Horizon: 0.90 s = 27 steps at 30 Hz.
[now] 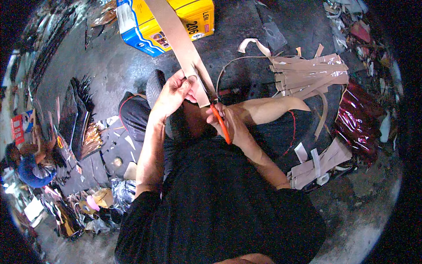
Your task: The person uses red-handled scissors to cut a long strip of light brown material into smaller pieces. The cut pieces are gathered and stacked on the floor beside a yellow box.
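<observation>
A long beige strip of leather-like material [176, 33] runs down from the top of the view, past a yellow box, to a loose end between my hands. My left hand [173, 93] is closed on its left edge, thumb and fingers pinching it near that lower end. My right hand [228, 123] is wrapped round the orange handles of a pair of scissors [223, 125]. The dark blades point up and away along the strip's lower part, and the strip looks split there. Part of the blades is hidden by the material.
A yellow and blue box [193, 17] stands at the far side. To the right lie a pile of beige strips [310, 75], dark red glossy sheets [358, 116] and more beige pieces [321, 165]. Dark sheets [72, 119], scraps and another person in blue [35, 171] are at left.
</observation>
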Available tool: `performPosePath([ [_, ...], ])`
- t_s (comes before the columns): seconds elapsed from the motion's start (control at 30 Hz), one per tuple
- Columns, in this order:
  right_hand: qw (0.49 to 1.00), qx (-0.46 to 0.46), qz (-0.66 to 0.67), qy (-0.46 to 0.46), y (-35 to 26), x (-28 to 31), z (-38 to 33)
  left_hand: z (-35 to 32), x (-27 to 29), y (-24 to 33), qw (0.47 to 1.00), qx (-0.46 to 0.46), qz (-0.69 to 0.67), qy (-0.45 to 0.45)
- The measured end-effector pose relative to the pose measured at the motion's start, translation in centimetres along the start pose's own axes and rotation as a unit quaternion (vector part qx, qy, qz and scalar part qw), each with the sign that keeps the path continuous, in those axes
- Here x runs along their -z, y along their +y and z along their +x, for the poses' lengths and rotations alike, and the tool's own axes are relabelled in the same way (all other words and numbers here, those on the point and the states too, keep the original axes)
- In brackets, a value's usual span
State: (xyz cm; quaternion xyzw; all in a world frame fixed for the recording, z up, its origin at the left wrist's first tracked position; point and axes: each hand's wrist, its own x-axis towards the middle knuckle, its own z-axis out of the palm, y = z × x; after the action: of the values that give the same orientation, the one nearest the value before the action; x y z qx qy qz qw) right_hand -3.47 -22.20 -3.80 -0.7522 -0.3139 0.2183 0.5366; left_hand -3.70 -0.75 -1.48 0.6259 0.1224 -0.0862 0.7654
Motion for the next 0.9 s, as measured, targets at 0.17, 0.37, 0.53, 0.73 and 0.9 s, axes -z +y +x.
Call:
performPosePath([
  [0.17,0.999,0.010,-0.023,-0.043,0.3,-0.1,0.4,-0.5,-0.1,-0.5,1.000,0.002,-0.011,0.008],
  [0.37,0.985,-0.110,0.100,-0.086,-0.2,0.8,-0.7,0.8,0.6,-0.2,1.000,-0.015,-0.002,-0.003],
  [0.53,0.983,-0.090,0.143,-0.066,-2.7,1.2,1.7,-0.2,-0.4,-1.2,0.999,0.013,0.004,-0.031],
  [0.73,0.989,-0.113,0.017,-0.096,0.3,1.2,-0.7,0.7,0.1,0.7,0.999,-0.022,0.032,0.015],
  [0.9,0.969,-0.154,0.151,-0.119,1.9,1.4,0.5,0.3,-0.2,-0.8,0.999,-0.001,0.026,-0.030],
])
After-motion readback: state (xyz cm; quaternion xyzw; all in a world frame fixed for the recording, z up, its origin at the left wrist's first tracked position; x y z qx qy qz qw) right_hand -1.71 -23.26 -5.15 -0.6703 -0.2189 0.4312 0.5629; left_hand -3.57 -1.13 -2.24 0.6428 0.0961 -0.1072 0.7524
